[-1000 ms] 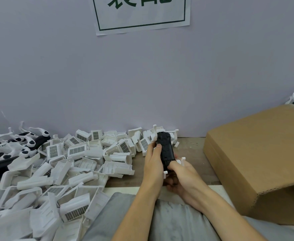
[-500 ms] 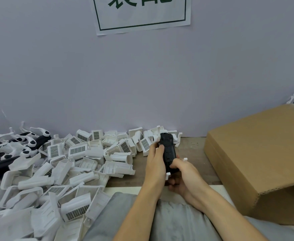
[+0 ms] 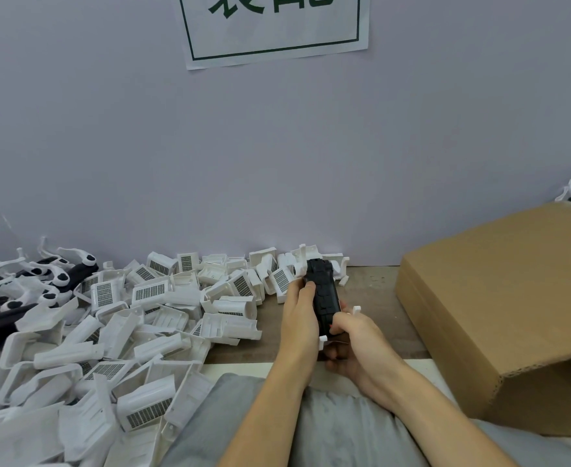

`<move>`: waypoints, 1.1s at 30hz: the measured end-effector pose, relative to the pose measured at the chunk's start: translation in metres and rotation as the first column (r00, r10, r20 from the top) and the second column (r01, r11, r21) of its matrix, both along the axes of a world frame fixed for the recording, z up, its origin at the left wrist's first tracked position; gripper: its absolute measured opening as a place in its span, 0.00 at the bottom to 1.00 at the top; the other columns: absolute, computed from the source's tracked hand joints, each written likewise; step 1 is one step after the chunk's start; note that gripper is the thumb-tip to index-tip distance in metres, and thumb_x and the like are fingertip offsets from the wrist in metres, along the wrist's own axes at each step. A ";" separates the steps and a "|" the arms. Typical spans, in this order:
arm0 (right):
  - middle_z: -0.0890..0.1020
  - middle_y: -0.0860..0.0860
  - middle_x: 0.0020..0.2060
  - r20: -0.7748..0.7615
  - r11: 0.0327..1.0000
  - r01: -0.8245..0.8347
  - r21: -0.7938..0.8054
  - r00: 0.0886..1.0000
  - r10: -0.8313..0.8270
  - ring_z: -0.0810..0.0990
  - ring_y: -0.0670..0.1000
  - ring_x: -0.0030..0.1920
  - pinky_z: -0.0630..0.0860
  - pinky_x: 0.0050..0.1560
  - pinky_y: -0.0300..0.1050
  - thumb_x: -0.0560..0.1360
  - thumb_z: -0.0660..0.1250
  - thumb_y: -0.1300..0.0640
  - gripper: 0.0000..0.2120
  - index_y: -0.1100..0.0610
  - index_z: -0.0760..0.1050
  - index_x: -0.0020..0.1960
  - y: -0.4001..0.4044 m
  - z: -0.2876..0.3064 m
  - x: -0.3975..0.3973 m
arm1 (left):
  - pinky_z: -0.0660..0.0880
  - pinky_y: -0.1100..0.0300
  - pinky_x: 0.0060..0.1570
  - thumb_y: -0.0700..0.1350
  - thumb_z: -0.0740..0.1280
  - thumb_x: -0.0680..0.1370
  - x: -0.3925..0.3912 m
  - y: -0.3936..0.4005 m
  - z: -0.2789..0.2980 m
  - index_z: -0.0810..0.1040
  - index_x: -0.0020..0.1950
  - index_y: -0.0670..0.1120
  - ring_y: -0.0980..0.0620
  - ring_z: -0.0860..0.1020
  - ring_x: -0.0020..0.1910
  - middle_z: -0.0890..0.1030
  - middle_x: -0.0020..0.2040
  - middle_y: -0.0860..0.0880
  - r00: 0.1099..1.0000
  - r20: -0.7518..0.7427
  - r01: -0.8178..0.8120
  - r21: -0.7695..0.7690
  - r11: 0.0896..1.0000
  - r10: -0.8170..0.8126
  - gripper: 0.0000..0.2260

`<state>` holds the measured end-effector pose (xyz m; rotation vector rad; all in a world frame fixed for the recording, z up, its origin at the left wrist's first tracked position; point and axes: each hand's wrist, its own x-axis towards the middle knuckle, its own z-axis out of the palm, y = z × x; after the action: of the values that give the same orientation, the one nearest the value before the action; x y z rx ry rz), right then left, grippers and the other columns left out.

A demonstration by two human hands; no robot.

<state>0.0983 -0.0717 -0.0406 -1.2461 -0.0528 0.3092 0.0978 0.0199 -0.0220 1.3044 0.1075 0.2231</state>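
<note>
Black part is held by curled fingers of left hand and right hand; steady, even pressure is advised.

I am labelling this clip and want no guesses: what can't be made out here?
1. Head view: the lower end of the black part is hidden by the left hand and the right hand that grip it.
2. Head view: the wall sign is cut off by the top edge, so its text is incomplete.
3. Head view: the cardboard box runs past the right edge, and its inside does not show.
</note>
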 end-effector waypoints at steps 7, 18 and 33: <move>0.73 0.50 0.25 0.001 0.999 0.020 -0.047 1.000 -0.019 0.67 0.49 0.24 0.68 0.27 0.41 0.74 0.58 0.66 0.07 0.57 0.71 0.42 0.001 -0.001 0.003 | 0.76 0.60 0.36 0.44 0.56 0.85 0.002 0.000 -0.002 0.76 0.59 0.43 0.51 0.82 0.38 0.84 0.48 0.39 1.000 -0.020 -0.011 0.008 1.000 0.011 0.11; 0.75 0.50 0.27 0.057 0.998 0.002 -0.063 0.998 0.001 0.67 0.49 0.25 0.67 0.27 0.42 0.77 0.60 0.62 0.06 0.57 0.74 0.43 0.001 -0.001 0.001 | 0.75 0.59 0.37 0.46 0.57 0.84 0.003 0.002 -0.003 0.77 0.50 0.47 0.53 0.81 0.38 0.83 0.39 0.49 0.998 -0.051 -0.038 0.012 0.999 0.038 0.10; 0.72 0.50 0.26 0.028 0.999 0.004 -0.051 1.000 -0.002 0.66 0.49 0.25 0.67 0.27 0.41 0.72 0.58 0.67 0.06 0.58 0.70 0.42 0.001 -0.002 0.002 | 0.73 0.67 0.25 0.44 0.57 0.84 0.000 0.001 0.002 0.76 0.52 0.44 0.58 0.80 0.28 0.82 0.31 0.52 0.998 -0.051 -0.033 -0.044 0.998 0.031 0.09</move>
<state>0.0998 -0.0709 -0.0429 -1.3006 -0.0669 0.2922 0.0976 0.0207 -0.0196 1.2647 0.1758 0.2142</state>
